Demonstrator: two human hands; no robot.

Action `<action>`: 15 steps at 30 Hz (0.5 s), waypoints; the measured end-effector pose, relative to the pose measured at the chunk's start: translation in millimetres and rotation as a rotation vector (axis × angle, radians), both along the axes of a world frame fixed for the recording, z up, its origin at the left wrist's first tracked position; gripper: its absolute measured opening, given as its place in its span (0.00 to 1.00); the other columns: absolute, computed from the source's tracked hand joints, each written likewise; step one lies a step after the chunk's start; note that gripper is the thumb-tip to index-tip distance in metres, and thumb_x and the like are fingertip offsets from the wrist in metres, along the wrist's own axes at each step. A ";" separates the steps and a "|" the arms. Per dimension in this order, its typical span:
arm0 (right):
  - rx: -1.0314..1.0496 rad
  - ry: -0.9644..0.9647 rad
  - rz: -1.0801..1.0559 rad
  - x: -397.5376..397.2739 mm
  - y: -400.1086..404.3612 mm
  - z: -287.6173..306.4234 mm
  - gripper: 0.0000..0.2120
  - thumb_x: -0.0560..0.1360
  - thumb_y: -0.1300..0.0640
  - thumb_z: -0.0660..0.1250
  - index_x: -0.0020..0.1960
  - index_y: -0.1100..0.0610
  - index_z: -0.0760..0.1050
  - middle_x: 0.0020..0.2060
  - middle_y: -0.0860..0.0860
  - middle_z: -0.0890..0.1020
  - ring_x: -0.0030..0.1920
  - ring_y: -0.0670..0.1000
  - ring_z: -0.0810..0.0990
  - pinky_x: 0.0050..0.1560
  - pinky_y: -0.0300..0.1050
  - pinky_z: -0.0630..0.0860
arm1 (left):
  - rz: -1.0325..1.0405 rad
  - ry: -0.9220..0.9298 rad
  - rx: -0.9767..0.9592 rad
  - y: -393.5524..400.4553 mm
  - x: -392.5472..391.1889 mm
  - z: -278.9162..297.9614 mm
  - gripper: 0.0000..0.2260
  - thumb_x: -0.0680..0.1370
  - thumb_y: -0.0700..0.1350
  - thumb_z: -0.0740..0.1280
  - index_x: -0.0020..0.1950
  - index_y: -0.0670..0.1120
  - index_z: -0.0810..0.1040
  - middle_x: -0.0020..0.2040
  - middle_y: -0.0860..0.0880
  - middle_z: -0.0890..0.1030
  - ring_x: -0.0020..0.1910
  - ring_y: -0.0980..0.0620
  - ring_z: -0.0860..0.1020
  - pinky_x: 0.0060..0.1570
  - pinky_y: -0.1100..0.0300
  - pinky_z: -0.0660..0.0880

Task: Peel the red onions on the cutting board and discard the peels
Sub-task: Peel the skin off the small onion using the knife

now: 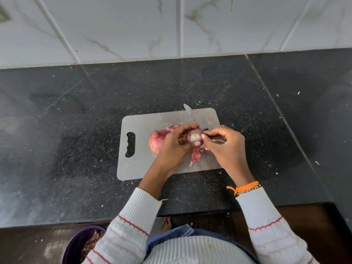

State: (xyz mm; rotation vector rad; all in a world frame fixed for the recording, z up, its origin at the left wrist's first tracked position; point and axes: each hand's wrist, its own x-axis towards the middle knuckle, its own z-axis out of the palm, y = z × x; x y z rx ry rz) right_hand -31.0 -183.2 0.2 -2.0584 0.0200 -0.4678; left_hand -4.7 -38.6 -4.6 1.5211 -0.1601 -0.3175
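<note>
Counter [76, 130]: dark speckled stone under the cutting board, tiled wall beyond it.
Cutting board [144, 164]: grey, handle slot at its left end; the landmark for everything below.
Bucket [76, 244]: purple, on the floor near-left of the board, holding brownish scraps; probably where peels go.
Left hand [175, 147]: above the board's middle, fingers curled around the half-peeled onion [194, 136].
Right hand [226, 147]: over the board's right part, fingertips pinching skin at that onion's right edge.
Whole onion [157, 141]: unpeeled, resting on the board left of centre.
Knife [189, 113]: blade over the board's far edge.
Loose peels [196, 156]: on the board beneath the hands.
Handling: firm, light bulb, likely slick once bared; skin papery, tears easily, so best lifted from the cut end.
</note>
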 end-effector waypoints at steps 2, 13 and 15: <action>-0.010 -0.013 -0.015 -1.0 -0.4 -1.1 0.03 0.68 0.65 0.72 0.42 0.61 0.81 0.37 0.49 0.81 0.38 0.43 0.80 0.39 0.31 0.77 | -0.011 0.026 -0.006 0.0 -1.6 -1.0 0.19 0.71 0.33 0.70 0.60 0.46 0.75 0.59 0.46 0.78 0.58 0.48 0.77 0.61 0.52 0.74; 0.064 0.067 0.014 -3.6 -0.7 -0.9 0.02 0.72 0.60 0.71 0.45 0.56 0.80 0.41 0.47 0.82 0.44 0.46 0.82 0.44 0.39 0.80 | 0.044 0.104 0.003 -1.5 -4.6 0.4 0.20 0.68 0.37 0.73 0.58 0.42 0.75 0.52 0.47 0.80 0.51 0.53 0.80 0.58 0.55 0.76; 0.037 0.063 -0.019 -2.6 -1.1 -1.9 0.02 0.72 0.61 0.70 0.44 0.56 0.80 0.39 0.46 0.81 0.43 0.46 0.81 0.43 0.39 0.79 | 0.040 0.077 0.041 -2.3 -5.5 -0.2 0.23 0.65 0.41 0.75 0.59 0.42 0.77 0.53 0.46 0.81 0.52 0.52 0.80 0.58 0.54 0.76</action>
